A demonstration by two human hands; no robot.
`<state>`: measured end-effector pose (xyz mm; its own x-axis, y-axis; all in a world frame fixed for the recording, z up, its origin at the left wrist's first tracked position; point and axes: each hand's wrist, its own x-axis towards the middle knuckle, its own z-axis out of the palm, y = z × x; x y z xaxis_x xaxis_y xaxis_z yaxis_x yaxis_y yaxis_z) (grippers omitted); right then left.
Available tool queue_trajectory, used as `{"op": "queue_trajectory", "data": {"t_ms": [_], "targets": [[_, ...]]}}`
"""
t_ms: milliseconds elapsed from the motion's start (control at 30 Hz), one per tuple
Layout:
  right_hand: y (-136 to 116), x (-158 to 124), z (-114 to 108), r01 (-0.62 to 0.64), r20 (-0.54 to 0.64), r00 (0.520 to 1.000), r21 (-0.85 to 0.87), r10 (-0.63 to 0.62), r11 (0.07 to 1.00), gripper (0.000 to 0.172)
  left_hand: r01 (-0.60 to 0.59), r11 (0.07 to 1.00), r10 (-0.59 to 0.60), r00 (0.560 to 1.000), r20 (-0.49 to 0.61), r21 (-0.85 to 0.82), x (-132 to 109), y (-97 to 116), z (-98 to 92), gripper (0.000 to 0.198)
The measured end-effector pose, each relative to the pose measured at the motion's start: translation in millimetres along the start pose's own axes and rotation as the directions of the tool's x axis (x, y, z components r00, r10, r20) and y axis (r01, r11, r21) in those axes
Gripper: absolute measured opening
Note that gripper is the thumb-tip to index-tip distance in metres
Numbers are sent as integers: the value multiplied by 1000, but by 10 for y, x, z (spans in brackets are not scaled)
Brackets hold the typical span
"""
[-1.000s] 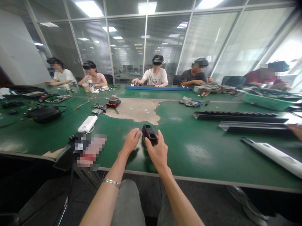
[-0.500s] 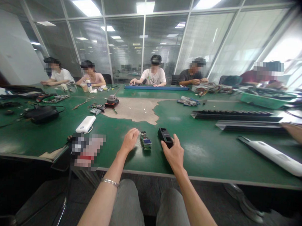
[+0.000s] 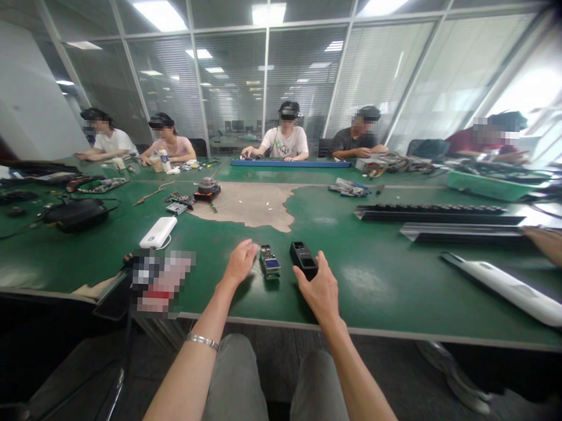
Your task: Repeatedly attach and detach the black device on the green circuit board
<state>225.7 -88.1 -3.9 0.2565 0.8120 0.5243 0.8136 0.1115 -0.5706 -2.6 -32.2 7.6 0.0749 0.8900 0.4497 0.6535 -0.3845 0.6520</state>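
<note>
A small green circuit board with a blue screen [image 3: 270,263] lies on the green table [image 3: 380,289] between my hands. My left hand [image 3: 239,263] rests on the table just left of the board, fingers loosely curled, holding nothing that I can see. My right hand [image 3: 321,288] grips the near end of a black plastic cover [image 3: 303,258], which sits right of the board.
A white power bank [image 3: 158,232] and a black pouch [image 3: 76,214] lie to the left. Long black strips [image 3: 439,214] and a white casing [image 3: 505,288] lie to the right, beside another person's hand [image 3: 552,244]. Several people sit at the far side.
My right hand lifted the black cover off the board and carried it to the right, baring the green board. It then drew back slightly toward the board. My left hand stayed.
</note>
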Motion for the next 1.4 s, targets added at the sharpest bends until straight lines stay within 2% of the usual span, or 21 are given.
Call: {"op": "queue_trajectory", "data": {"t_ms": [167, 367, 600, 733, 867, 1033, 1167, 1267, 1400], "targets": [[-13, -13, -9, 26, 5, 1000, -20, -26, 999, 84, -9, 1000, 10, 999, 38, -3, -16, 17, -11, 51], [-57, -42, -57, 11, 49, 999, -49, -9, 999, 75, -74, 996, 71, 995, 72, 42, -42, 8, -13, 38], [-97, -44, -84, 41, 65, 997, -88, -36, 995, 76, -110, 990, 102, 991, 87, 88, -50, -26, 3, 30], [-103, -51, -68, 43, 56, 998, -112, -37, 993, 76, -116, 989, 109, 992, 69, 94, -54, -42, 11, 31], [-145, -46, -86, -15, 71, 997, -101, 22, 995, 74, -87, 993, 85, 996, 33, 80, -37, -66, 26, 33], [-367, -27, -108, -111, 63, 992, 41, 109, 993, 75, -73, 995, 73, 997, -6, 62, -15, -68, 17, 34], [-643, 25, -87, -62, 18, 998, 139, 60, 988, 74, -93, 995, 94, 995, -17, 40, -15, -57, 3, 34], [-821, 70, -64, -8, 30, 1000, 105, 5, 994, 73, -94, 995, 95, 995, -41, 24, -15, -60, 7, 34], [-961, 62, -27, -16, 97, 995, 6, 15, 1000, 72, -86, 996, 86, 995, -47, 11, -11, -72, 19, 35]]}}
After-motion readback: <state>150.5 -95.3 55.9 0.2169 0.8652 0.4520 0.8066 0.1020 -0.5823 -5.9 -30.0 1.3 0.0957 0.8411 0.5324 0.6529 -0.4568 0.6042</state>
